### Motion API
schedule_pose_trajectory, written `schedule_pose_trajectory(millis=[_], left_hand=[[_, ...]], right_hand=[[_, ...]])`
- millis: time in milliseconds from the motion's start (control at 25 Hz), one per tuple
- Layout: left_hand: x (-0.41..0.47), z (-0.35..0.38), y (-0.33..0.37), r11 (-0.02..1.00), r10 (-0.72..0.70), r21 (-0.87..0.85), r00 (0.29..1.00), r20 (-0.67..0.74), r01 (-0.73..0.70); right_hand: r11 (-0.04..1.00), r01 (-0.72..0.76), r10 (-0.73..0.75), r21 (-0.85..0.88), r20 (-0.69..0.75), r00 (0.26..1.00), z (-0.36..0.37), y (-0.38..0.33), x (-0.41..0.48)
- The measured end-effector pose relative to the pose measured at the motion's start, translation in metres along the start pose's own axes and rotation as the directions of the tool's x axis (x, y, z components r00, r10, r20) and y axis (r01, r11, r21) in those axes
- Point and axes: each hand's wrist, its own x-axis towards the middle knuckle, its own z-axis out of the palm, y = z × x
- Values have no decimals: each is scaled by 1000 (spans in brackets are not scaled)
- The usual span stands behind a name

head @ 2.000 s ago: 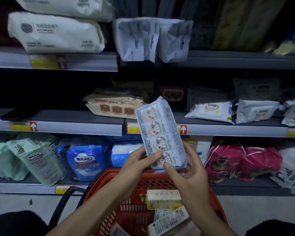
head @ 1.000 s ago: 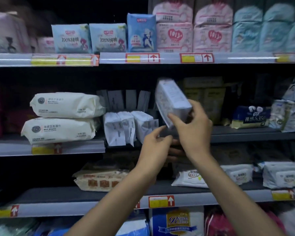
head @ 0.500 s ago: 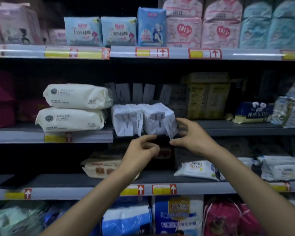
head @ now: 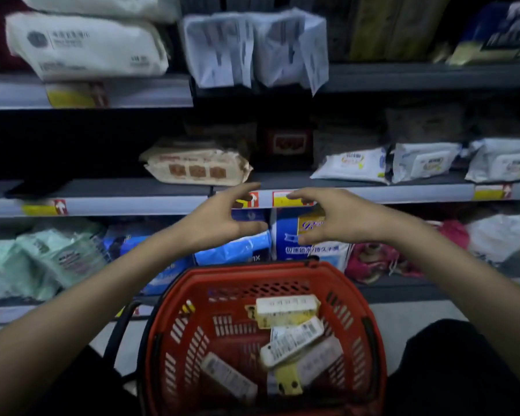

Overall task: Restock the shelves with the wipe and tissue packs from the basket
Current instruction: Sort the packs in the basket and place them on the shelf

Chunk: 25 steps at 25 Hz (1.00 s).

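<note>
A red plastic basket (head: 162, 331) stands below me with several small packs (head: 285, 310) lying in its bottom. My left hand (head: 219, 220) and my right hand (head: 330, 220) hover above the basket, in front of the middle shelf edge, fingers loosely spread, holding nothing. On the upper shelf a row of white tissue packs (head: 255, 46) stands upright, the rightmost leaning out over the edge.
Large white wipe packs (head: 84, 46) lie at the upper left. The middle shelf (head: 403, 190) carries a beige pack (head: 195, 166) and white wipe packs (head: 351, 163). Blue and green packs (head: 57, 256) fill the bottom shelf. A black basket handle (head: 117, 328) sticks out at the left.
My right hand has let go of the white pack on the upper shelf. Both hands have come down, empty, above the basket, and my view has tilted downward.
</note>
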Motion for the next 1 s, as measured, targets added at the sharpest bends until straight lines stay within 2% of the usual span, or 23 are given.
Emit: schedule_pose_trajectory(millis=[120,280,400,560,760,880,1000], left_hand=[[-18,29,-39,996,-77,58,986,148,69],[-24,79,-98,981,-191,114,904,384,158],[-23,118,-139,967,-254,140,854,454,213],[-16,156,-186,936,-351,148,797,491,321],[-16,194,-216,912,-391,125,733,557,391],[-14,217,-232,881,-425,70,717,552,468],[-11,230,-241,841,-475,37,704,528,540]], right_hand=[[998,-5,19,-65,205,979,54,20,1],[991,13,44,-130,431,901,139,41,10],[990,10,70,-139,558,827,195,50,20],[982,21,97,-186,602,793,242,65,30],[954,97,104,-285,614,783,272,77,40],[958,121,79,-260,645,760,283,84,38],[933,169,99,-318,677,729,298,95,29]])
